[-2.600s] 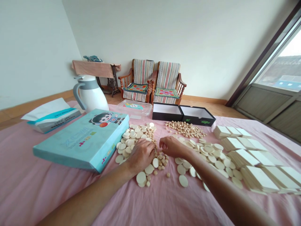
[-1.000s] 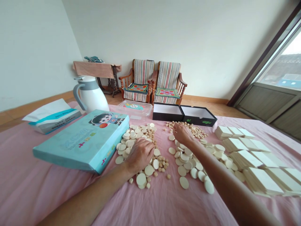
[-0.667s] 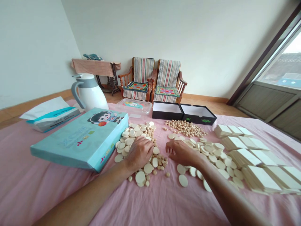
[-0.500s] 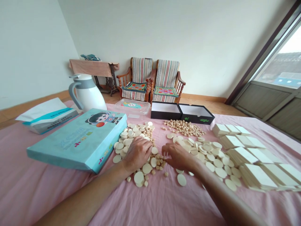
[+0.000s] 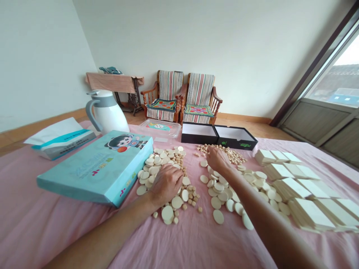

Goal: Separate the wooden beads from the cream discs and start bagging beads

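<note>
A person leans in over a pink cloth (image 5: pixel 174 246) with both hands among wooden pieces. The left hand (image 5: pixel 167 184) lies palm down on the mixed pile at left of centre, its fingers bent over the pieces; whether it grips any of them cannot be told, since the palm is hidden. Around it spread pale round discs (image 5: pixel 160 158), mostly on its left and far side, while small wooden pieces (image 5: pixel 192 194) gather along the pile's right side and near end. The right hand (image 5: pixel 218 160) reaches farther out, at the near left part of the far pile of small wooden pieces (image 5: pixel 235 155), its fingers curled and drawn together; it cannot be told whether a piece is between them. Under and beside that forearm lies a second spread of discs (image 5: pixel 223 196), with stacked rectangular tiles (image 5: pixel 314 215) in rows at the far right of it. Just beyond the far pile stand two black boxes (image 5: pixel 235 144) end to end, pale insides showing. A light-blue box (image 5: pixel 84 164) lies flat left of the mixed pile, with a white jug (image 5: pixel 110 116) behind it.
</note>
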`<state>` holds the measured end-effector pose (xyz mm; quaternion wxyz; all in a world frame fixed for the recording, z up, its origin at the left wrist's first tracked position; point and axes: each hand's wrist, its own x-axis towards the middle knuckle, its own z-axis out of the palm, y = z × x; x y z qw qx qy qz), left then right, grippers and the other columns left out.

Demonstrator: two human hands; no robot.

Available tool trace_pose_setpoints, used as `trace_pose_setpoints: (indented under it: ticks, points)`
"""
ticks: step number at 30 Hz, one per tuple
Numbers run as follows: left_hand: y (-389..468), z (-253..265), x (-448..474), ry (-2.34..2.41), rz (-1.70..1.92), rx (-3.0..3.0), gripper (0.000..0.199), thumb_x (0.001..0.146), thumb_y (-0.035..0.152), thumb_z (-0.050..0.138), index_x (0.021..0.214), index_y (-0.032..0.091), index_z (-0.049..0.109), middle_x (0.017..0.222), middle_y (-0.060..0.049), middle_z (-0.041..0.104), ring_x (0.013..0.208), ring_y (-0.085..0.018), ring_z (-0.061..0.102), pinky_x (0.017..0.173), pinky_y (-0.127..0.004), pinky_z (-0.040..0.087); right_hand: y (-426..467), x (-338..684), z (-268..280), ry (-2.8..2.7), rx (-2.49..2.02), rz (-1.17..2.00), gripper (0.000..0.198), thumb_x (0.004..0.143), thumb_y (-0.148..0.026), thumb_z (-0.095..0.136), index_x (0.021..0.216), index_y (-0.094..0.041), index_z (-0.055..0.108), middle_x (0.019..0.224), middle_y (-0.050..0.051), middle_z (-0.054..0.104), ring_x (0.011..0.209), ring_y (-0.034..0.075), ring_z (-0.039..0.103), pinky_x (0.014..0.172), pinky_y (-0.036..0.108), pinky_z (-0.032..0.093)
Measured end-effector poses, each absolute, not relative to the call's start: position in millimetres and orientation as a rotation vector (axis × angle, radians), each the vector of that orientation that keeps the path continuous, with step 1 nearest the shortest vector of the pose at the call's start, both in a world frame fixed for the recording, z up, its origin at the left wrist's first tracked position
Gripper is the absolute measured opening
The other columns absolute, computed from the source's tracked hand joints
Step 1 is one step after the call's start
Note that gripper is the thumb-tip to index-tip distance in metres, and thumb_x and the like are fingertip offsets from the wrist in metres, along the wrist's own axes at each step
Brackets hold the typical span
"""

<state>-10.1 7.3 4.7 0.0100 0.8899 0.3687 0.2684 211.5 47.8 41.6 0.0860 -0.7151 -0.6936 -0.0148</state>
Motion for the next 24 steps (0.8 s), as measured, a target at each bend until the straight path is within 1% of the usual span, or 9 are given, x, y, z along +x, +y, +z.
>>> trace_pose_setpoints:
  ticks: [2,4,6,8,10,15,19,24]
  points:
    - [7,5,-10,1.142,0.842,2.784,0.016,0.086,0.015,0.047,0.079,0.017,0.062,0.075,-0.004,0.063,0.081,-0.019,0.055,0.083,-0.037,0.038,46,209,41,-2.065,-2.111,-0.038,0.026,0.082,-0.013,0.041,0.101,-0.014,0.059,0.094,0.012,0.066,0.082,0.019,0.06,0.061,0.025,0.033]
    - [7,5,-10,1.149,0.834,2.788,0.017,0.087,0.015,0.047,0.077,0.017,0.061,0.074,-0.004,0.062,0.08,-0.018,0.055,0.082,-0.036,0.039,36,204,43,-2.147,-2.035,0.043,0.019,0.079,-0.015,0.046,0.091,-0.016,0.062,0.089,0.008,0.067,0.079,0.017,0.06,0.061,0.023,0.033]
    - [7,6,-10,1.168,0.819,2.787,0.018,0.086,0.014,0.047,0.074,0.016,0.059,0.073,-0.004,0.061,0.079,-0.018,0.054,0.081,-0.036,0.039,21,196,45,-2.307,-1.88,0.226,0.012,0.076,-0.019,0.052,0.081,-0.018,0.063,0.083,0.005,0.068,0.074,0.014,0.059,0.06,0.022,0.034]
    - [7,7,-10,1.169,0.802,2.782,0.017,0.086,0.014,0.047,0.074,0.016,0.059,0.073,-0.004,0.061,0.079,-0.018,0.054,0.08,-0.035,0.039,7,187,46,-2.449,-1.727,0.41,0.012,0.073,-0.022,0.057,0.081,-0.018,0.064,0.081,0.003,0.068,0.072,0.014,0.059,0.06,0.021,0.035]
    - [7,7,-10,1.153,0.8,2.775,0.016,0.086,0.014,0.047,0.077,0.017,0.06,0.075,-0.004,0.062,0.08,-0.018,0.054,0.08,-0.035,0.038,-5,180,44,-2.517,-1.677,0.474,0.017,0.071,-0.024,0.058,0.085,-0.018,0.065,0.081,0.004,0.068,0.073,0.015,0.06,0.06,0.022,0.036]
    - [6,7,-10,1.147,0.804,2.772,0.016,0.086,0.015,0.047,0.08,0.017,0.062,0.077,-0.004,0.062,0.082,-0.019,0.055,0.083,-0.036,0.038,-14,170,30,-2.564,-1.751,0.387,0.019,0.072,-0.021,0.054,0.088,-0.018,0.064,0.084,0.007,0.069,0.078,0.018,0.062,0.063,0.024,0.036]
    - [7,7,-10,1.145,0.822,2.781,0.017,0.086,0.014,0.047,0.078,0.017,0.061,0.075,-0.004,0.062,0.081,-0.018,0.055,0.082,-0.036,0.038,-7,176,31,-2.565,-1.759,0.352,0.017,0.074,-0.018,0.051,0.086,-0.018,0.063,0.084,0.006,0.068,0.077,0.017,0.062,0.062,0.023,0.035]
    - [7,6,-10,1.159,0.826,2.791,0.019,0.086,0.014,0.046,0.072,0.016,0.058,0.073,-0.004,0.061,0.079,-0.018,0.055,0.08,-0.036,0.039,23,195,46,-2.33,-1.971,0.203,0.014,0.075,-0.018,0.051,0.085,-0.018,0.062,0.085,0.006,0.067,0.077,0.016,0.06,0.061,0.023,0.034]
